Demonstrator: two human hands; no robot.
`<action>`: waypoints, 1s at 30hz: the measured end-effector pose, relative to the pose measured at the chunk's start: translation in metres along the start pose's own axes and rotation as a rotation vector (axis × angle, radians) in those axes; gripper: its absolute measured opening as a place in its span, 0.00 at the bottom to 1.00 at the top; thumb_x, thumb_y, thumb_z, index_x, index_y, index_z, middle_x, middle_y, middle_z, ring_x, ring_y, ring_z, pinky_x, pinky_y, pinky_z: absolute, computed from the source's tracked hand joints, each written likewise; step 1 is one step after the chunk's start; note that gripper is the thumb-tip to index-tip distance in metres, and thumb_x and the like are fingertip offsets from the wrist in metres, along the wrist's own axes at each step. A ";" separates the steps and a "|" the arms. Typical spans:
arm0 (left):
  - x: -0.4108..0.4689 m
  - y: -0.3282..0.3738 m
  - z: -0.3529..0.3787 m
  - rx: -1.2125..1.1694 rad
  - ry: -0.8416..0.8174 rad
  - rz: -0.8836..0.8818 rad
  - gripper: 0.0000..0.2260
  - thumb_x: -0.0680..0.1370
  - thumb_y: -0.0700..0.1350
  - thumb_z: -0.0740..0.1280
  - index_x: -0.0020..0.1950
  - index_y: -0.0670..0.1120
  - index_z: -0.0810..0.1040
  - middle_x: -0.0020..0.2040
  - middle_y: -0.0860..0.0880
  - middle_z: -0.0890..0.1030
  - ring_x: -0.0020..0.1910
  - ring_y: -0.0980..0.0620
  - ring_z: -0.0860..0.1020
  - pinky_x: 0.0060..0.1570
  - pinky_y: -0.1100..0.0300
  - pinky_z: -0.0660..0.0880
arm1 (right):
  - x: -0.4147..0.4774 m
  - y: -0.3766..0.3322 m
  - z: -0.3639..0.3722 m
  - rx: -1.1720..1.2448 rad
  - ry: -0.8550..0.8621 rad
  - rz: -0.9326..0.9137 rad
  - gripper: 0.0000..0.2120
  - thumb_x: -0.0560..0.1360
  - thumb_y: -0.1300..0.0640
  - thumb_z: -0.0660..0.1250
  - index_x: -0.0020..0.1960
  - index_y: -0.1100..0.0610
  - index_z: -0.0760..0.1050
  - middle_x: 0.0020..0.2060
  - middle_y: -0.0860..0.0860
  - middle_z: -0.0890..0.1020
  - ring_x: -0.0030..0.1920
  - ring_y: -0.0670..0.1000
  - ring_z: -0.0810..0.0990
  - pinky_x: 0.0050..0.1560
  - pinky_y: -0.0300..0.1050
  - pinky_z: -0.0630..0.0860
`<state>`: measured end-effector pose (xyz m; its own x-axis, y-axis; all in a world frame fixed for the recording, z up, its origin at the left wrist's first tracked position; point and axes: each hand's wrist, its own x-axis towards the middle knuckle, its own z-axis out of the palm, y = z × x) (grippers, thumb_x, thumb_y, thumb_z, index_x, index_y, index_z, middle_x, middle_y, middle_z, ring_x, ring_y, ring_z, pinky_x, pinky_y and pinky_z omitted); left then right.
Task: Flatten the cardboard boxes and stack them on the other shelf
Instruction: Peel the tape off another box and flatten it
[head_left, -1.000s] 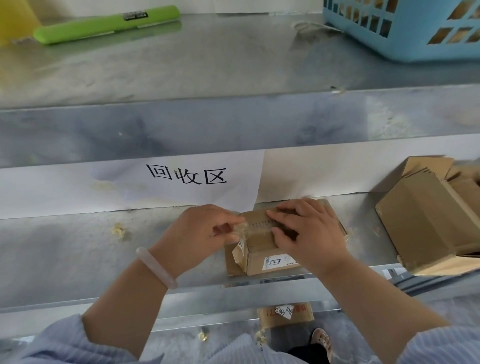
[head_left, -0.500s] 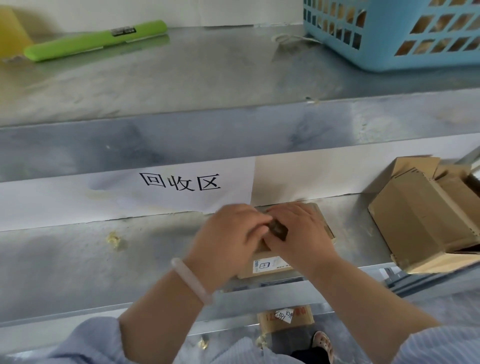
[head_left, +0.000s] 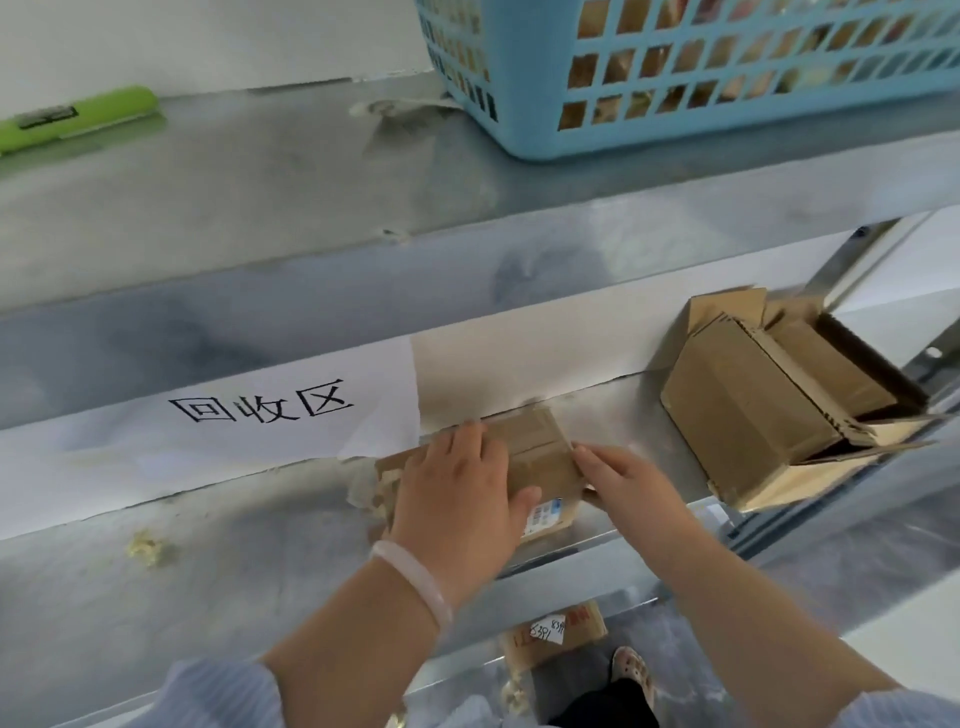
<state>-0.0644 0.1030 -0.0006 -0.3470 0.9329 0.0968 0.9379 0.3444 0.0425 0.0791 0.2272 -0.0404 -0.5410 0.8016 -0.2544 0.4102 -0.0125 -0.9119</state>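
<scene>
A small brown cardboard box (head_left: 545, 460) with a blue-and-white label lies pressed flat on the metal shelf (head_left: 208, 561), just below a white paper sign. My left hand (head_left: 460, 499) lies palm down on its left part, fingers straight, pressing it. My right hand (head_left: 631, 486) touches the box's right edge with straight fingers. To the right, a bigger unflattened cardboard box (head_left: 743, 405) lies on its side with its flaps open.
A blue plastic basket (head_left: 701, 78) and a green bar-shaped object (head_left: 78, 117) sit on the upper shelf. Cardboard scraps (head_left: 148, 545) lie on the lower shelf. Below the shelf, another labelled box (head_left: 556, 631) rests on the floor by a foot.
The small box has gone from standing half-folded to lying flat. My hands spread apart from its top; the left now presses it down, the right slid to its right edge.
</scene>
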 end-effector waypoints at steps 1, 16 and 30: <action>0.003 0.001 0.002 -0.011 0.003 0.008 0.20 0.76 0.65 0.54 0.56 0.51 0.70 0.60 0.50 0.71 0.58 0.48 0.71 0.56 0.52 0.72 | -0.004 0.004 -0.001 0.043 -0.011 -0.001 0.11 0.78 0.46 0.63 0.43 0.35 0.82 0.45 0.40 0.85 0.51 0.46 0.82 0.60 0.52 0.77; 0.008 0.002 0.015 0.025 -0.021 0.005 0.27 0.76 0.61 0.49 0.74 0.54 0.65 0.67 0.46 0.71 0.65 0.43 0.69 0.66 0.43 0.66 | -0.018 0.024 0.005 -0.025 0.192 -0.136 0.13 0.72 0.49 0.73 0.37 0.30 0.79 0.36 0.32 0.82 0.38 0.34 0.79 0.32 0.25 0.70; 0.008 0.002 0.019 0.039 0.007 0.004 0.27 0.77 0.60 0.49 0.73 0.53 0.67 0.68 0.44 0.71 0.66 0.41 0.69 0.66 0.42 0.66 | -0.024 0.026 0.021 0.006 0.369 -0.097 0.03 0.71 0.47 0.73 0.40 0.43 0.80 0.41 0.39 0.81 0.45 0.34 0.77 0.38 0.26 0.71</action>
<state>-0.0654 0.1133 -0.0187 -0.3432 0.9335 0.1040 0.9387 0.3448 0.0035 0.0875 0.1948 -0.0647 -0.2756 0.9607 -0.0344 0.3647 0.0714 -0.9284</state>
